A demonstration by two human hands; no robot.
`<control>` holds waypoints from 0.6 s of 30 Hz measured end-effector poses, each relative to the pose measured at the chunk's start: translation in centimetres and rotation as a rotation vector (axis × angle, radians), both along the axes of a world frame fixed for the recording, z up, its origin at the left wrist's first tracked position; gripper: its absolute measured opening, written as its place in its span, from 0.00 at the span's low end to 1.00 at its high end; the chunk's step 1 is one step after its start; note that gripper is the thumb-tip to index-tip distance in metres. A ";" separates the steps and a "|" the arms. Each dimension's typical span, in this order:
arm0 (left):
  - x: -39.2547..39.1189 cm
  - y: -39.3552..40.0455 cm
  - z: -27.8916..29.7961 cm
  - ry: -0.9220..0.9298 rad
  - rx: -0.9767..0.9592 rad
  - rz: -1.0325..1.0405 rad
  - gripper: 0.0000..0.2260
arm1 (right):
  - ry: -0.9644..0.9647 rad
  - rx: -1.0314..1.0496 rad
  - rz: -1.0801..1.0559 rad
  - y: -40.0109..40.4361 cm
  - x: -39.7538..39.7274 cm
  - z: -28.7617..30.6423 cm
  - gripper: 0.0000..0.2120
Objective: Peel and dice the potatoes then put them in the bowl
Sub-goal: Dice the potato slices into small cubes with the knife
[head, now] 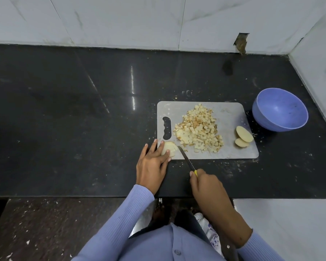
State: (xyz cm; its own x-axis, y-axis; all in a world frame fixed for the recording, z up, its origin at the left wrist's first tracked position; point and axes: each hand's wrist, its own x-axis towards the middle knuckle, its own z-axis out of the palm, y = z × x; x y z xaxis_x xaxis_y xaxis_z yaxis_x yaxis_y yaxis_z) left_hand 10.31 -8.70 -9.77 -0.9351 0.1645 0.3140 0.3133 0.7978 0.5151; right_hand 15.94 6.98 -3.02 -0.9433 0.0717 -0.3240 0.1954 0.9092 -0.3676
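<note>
Potato piece [168, 148] sits at the cutting board's [231, 147] near-left corner under our left hand [152, 161], fingers curled over it. Our right hand [205, 182] grips the knife [185, 157]. Diced pile [199, 129] mid-board; bowl [279, 110] right.

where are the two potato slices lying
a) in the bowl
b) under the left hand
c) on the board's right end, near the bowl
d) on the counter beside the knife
c: the two slices lie on the right end of the board, apart from the diced pile, while the bowl holds nothing.
</note>
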 end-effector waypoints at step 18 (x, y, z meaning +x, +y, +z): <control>-0.2 1.1 1.0 -0.087 0.070 0.202 0.06 | -0.064 0.022 0.051 -3.6 -3.5 -0.6 0.17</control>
